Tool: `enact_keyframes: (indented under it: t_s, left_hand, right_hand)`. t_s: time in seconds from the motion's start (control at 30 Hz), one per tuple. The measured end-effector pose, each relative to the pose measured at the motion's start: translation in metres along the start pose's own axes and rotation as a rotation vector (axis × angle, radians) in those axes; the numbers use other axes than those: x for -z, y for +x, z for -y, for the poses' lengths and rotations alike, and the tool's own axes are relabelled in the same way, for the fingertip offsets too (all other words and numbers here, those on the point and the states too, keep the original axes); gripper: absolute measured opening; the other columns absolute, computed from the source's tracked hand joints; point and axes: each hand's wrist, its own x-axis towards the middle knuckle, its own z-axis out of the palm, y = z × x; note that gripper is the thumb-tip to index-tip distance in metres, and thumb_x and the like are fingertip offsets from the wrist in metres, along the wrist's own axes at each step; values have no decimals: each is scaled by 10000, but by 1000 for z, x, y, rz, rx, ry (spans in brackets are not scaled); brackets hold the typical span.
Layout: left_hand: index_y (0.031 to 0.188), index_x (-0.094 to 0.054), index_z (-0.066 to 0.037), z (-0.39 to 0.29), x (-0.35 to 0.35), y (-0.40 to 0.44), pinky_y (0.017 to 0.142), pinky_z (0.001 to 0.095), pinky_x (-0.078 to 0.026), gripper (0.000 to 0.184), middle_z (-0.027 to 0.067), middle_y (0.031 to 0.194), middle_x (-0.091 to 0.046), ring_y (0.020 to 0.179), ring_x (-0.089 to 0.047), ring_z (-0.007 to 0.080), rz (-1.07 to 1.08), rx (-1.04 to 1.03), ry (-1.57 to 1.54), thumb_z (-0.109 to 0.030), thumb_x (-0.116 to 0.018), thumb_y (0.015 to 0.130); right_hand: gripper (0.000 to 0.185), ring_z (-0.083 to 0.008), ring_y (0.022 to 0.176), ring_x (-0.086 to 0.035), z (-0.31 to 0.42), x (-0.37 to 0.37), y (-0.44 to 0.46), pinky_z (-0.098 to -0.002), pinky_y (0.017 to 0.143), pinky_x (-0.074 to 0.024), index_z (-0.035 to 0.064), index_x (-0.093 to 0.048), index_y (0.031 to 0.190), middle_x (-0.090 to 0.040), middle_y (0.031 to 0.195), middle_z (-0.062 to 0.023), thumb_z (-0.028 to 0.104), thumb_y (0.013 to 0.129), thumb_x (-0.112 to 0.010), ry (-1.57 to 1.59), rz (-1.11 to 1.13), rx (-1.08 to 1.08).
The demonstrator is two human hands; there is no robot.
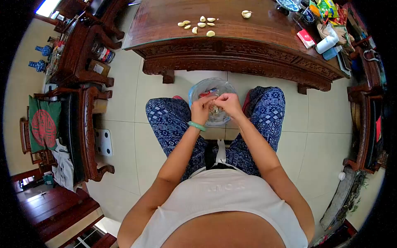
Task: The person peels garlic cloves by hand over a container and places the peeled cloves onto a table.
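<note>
My left hand, with a green bangle on its wrist, and my right hand meet fingertip to fingertip over a lined waste bin. Both are closed in a pinch; whatever small thing lies between the fingers is too small and hidden to make out. Below them, pale papery scraps and a red-and-blue wrapper lie inside the bin. Several pale garlic cloves are spread on the wooden table in front of me. A garlic bulb sits to their right.
The bin stands on the tiled floor between my knees, close to the table's carved edge. At the table's right end are a red-and-white packet, a white bottle and snack bags. Carved chairs flank me.
</note>
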Motion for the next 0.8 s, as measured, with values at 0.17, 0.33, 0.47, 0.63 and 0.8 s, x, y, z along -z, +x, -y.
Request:
enact_keyframes:
  t_s: [0.17, 0.33, 0.47, 0.63, 0.8]
  left_hand:
    - [1049, -604, 22, -7, -1, -1, 658, 250, -502, 223, 90, 852, -640, 726, -597, 118, 58, 66, -240, 2, -533, 838]
    - [1029, -595, 52, -14, 1, -3, 708, 265, -518, 204, 88, 875, -636, 791, -611, 137, 58, 68, -289, -11, -534, 844]
    - [972, -617, 34, -2, 0, 0, 654, 234, -490, 170, 65, 846, -623, 740, -583, 118, -15, 175, -439, -65, -529, 867]
    - [962, -611, 32, 16, -6, 1, 610, 215, -423, 191, 19, 758, -577, 656, -498, 92, -74, 246, -595, -117, -521, 884]
    - [988, -562, 78, 13, -4, 3, 647, 215, -454, 222, 58, 802, -587, 692, -536, 113, -231, 359, -789, -115, -518, 887]
  right_hand:
    - [129, -80, 552, -541, 0, -1, 1, -225, 497, -419, -6, -623, 682, -615, 632, -49, 104, 689, -689, 202, 28, 6]
    - [92, -84, 559, -544, 7, -4, -2, -228, 513, -431, -1, -613, 701, -613, 659, -42, 71, 715, -669, 264, 90, 54]
    - [48, -45, 583, -498, 3, -9, -2, -189, 512, -375, 25, -585, 699, -585, 661, -1, 35, 729, -620, 218, 49, 71]
    - [53, -39, 575, -475, 0, -10, -4, -186, 512, -362, 24, -575, 678, -558, 637, 16, 27, 713, -615, 167, 35, 57]
    - [138, -72, 555, -499, -11, -5, 1, -233, 515, -401, 20, -584, 637, -565, 593, -7, 111, 664, -684, 57, -18, 93]
